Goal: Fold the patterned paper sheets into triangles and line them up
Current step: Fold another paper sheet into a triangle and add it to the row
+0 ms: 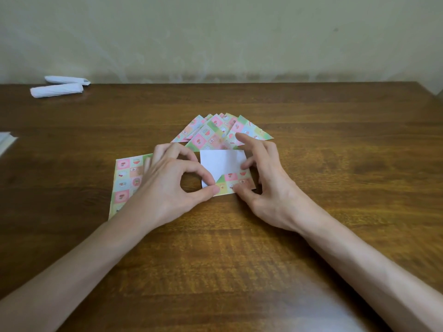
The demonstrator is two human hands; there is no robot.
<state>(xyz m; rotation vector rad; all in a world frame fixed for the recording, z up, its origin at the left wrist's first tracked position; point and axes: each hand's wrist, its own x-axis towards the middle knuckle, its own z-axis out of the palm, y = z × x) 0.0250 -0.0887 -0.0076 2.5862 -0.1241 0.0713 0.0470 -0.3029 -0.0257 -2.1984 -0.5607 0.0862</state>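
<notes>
One sheet (223,164) lies mid-fold between both hands, and the likeliest fault is a skewed crease. The left hand (167,183) pinches the near left corner between thumb and forefinger. If that corner is carried over without meeting the opposite edge squarely, the triangle will probably come out lopsided and sit badly in the line. The right hand (263,188) is spread, its thumb pressing the turned-over patterned strip and its forefinger touching the right edge. Should that pressure ease, I judge the thin paper could slide on the smooth worktop (239,248). A wide sweep of the right fingers could also nudge the folded triangles (211,135), fanned and overlapping just beyond. The sheet sits at the centre, white side up, its near edge turned over to show pink, green and yellow squares. A stack of flat sheets (124,180) lies to the left, partly under the left hand.
</notes>
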